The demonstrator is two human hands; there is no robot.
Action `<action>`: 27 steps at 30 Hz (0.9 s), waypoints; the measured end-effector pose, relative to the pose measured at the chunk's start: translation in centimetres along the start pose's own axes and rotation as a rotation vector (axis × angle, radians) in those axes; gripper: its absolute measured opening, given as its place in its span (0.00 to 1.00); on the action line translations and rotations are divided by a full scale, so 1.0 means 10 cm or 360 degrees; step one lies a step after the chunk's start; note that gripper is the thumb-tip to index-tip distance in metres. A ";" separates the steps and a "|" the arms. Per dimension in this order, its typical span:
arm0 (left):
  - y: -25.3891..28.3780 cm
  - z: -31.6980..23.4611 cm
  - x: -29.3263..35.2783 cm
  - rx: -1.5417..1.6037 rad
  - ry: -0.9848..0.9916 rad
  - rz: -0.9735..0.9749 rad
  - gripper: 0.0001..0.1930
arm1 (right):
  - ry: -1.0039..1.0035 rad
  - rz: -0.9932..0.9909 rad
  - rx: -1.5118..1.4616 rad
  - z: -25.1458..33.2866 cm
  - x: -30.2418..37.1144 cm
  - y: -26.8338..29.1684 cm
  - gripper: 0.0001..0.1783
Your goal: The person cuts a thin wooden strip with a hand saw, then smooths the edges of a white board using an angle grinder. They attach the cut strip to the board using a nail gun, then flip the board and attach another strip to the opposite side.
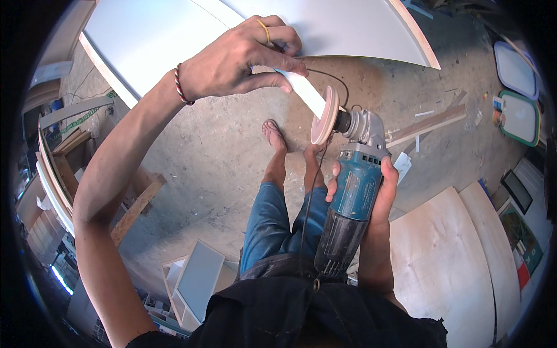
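An angle grinder [355, 180] with a teal and black body rests in my right hand [382, 194], whose fingers wrap round its casing from the right. On its grey metal head sits a thick, round, pinkish-tan disc [326, 116], turned edge-on toward me. My left hand [243, 58], with a yellow ring and a braided bracelet, pinches a thin white strip [306, 93] between thumb and forefinger. The strip's lower end reaches the face of the disc; whether it touches, I cannot tell. A dark cord [311, 203] hangs down past the grinder.
White panels [360, 29] with wooden edges stand just beyond my left hand. Wooden strips [426, 124] and white scraps lie on the concrete floor [203, 151]. Large plywood sheets [447, 267] are at the lower right. A small cabinet-like box [197, 278] stands at the lower left.
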State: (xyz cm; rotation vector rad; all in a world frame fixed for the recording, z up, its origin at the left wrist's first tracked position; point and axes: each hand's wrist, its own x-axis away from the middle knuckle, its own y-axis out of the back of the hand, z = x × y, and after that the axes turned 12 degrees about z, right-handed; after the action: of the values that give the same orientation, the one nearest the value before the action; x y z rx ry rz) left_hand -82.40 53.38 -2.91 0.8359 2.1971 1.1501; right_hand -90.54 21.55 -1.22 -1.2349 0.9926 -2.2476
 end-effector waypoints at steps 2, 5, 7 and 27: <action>-0.01 0.00 0.00 0.0001 0.0002 0.0006 0.17 | -0.0018 0.0000 -0.0013 0.01 -0.01 0.02 0.42; 0.00 -0.01 0.00 0.0016 0.0005 0.0018 0.17 | -0.0026 -0.0012 0.0040 0.01 -0.02 0.03 0.42; 0.03 -0.01 -0.01 0.0017 -0.0004 0.0021 0.17 | -0.0036 -0.0023 -0.0012 0.00 -0.03 0.03 0.41; 0.21 0.20 0.40 -0.0324 0.0146 -0.0021 0.21 | 0.0755 -0.0084 -0.0627 -0.46 0.56 0.69 0.49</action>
State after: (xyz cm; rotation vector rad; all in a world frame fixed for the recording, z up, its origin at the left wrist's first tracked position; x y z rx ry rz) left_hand -83.17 58.26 -2.81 0.6938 2.1093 1.4032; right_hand -97.41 15.22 -4.80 -0.8795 1.6582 -2.5283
